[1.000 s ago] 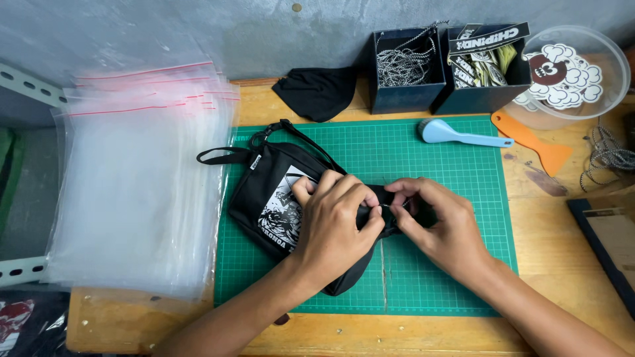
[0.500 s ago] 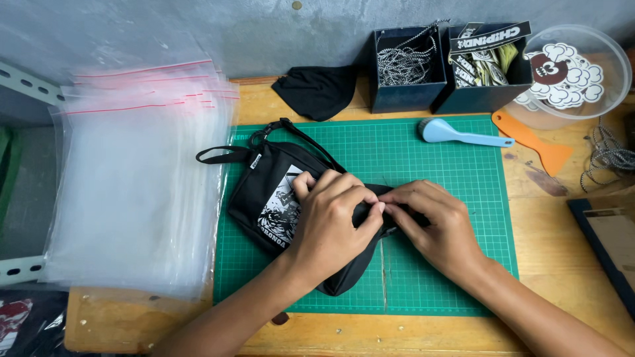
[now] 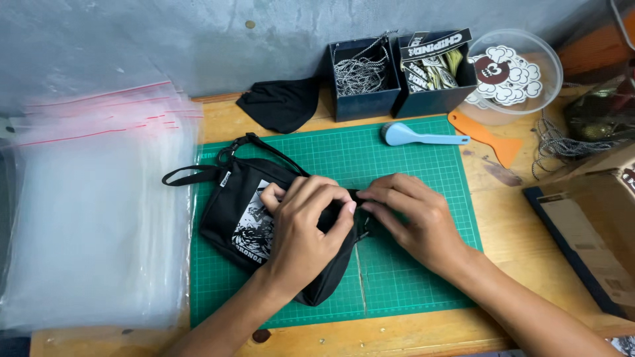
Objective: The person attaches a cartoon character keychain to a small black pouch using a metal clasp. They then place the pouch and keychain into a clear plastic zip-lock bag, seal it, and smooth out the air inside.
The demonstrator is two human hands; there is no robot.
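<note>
The black pouch (image 3: 245, 221) with a white print lies on the green cutting mat (image 3: 410, 165), its strap toward the clear plastic bags (image 3: 99, 218). The left hand (image 3: 307, 228) presses on it and pinches its right end; the right hand (image 3: 410, 221) grips the same end with the fingertips. To do it well, I think, hold the fabric flat and pull evenly.
</note>
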